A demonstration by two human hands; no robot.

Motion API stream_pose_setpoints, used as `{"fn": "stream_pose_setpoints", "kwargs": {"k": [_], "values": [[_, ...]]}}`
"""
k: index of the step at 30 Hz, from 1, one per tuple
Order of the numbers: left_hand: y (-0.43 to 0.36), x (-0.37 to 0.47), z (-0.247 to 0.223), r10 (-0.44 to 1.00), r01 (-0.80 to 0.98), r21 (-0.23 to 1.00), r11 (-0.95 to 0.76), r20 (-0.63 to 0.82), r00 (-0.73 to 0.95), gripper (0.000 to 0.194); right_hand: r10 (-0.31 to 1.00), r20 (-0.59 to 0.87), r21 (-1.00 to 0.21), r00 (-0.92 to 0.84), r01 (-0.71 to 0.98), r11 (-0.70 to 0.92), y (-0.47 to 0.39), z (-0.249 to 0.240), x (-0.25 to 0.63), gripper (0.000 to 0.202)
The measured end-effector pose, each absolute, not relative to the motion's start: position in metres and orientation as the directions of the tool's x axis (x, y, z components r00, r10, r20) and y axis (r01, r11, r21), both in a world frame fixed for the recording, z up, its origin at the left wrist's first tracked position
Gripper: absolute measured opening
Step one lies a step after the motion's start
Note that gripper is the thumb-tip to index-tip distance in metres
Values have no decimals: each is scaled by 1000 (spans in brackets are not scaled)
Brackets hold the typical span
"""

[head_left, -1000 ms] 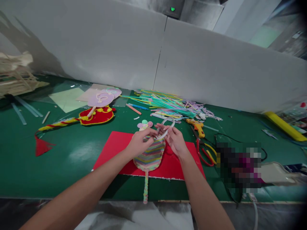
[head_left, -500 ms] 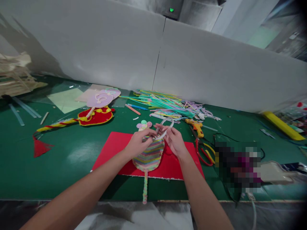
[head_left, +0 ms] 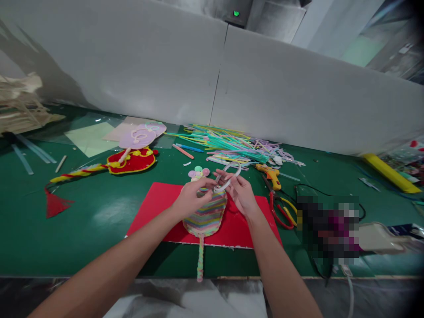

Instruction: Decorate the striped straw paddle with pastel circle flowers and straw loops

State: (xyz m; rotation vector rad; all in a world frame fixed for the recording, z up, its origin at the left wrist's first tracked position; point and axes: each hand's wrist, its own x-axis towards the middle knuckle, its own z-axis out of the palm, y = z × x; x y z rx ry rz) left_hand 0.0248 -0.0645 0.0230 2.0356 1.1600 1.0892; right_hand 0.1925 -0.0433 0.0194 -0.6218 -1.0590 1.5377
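Note:
Between my hands is a thin white ring (head_left: 236,166) that looks like a narrow roll of tape. My right hand (head_left: 242,194) holds it with curled fingers, the ring tilted upright. At its lower left edge, my left hand (head_left: 195,195) pinches with thumb and forefinger; the exact spot of contact is partly hidden. Under both hands lies a striped pastel fan (head_left: 207,216) with a twisted handle, pointing toward me. A flower of pastel discs (head_left: 198,172) shows at the fan's top. The fan rests on a red board (head_left: 152,216).
Pastel pipe cleaners (head_left: 228,145) are heaped at the back. A yellow glue gun (head_left: 272,175) and red-and-yellow-handled pliers (head_left: 281,212) lie at right. To the left are a red fan (head_left: 142,164) with a tassel and lilac fan shapes (head_left: 132,138). A grey partition (head_left: 149,66) rises behind.
Almost nothing differs. Both hands keep their place around the white ring, and the fan lies as before.

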Motion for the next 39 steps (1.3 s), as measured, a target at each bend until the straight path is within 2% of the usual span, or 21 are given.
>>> {"fn": "stream_pose_setpoints", "kwargs": {"k": [7, 12, 15, 20, 29, 34, 37, 39], "values": [[-64, 25, 23, 884, 399, 794, -460, 365, 294, 33, 956, 166, -863, -242, -505, 22, -42, 18, 194, 16], [-63, 26, 20, 909, 235, 891, -389, 328, 259, 34, 959, 181, -857, -219, -513, 44, -40, 17, 196, 15], [-61, 27, 19, 915, 196, 906, -375, 328, 234, 29, 959, 180, -857, -220, -514, 42, -40, 18, 196, 15], [-59, 26, 19, 901, 310, 853, -420, 353, 250, 12, 958, 183, -850, -220, -525, 42, -40, 19, 197, 14], [-57, 23, 21, 894, 396, 801, -448, 394, 214, 11, 950, 198, -803, -242, -595, 16, -40, 24, 200, 15], [-56, 17, 24, 853, 522, 694, -496, 501, 145, 9, 960, 168, -828, -223, -561, 14, -38, 23, 203, 39], [-54, 11, 26, 823, 611, 635, -474, 566, 50, 11, 968, 175, -860, -180, -506, 61, -37, 21, 205, 57], [-52, 7, 26, 814, 644, 618, -451, 581, 13, 12, 970, 190, -886, -150, -451, 104, -36, 20, 204, 62]]}}
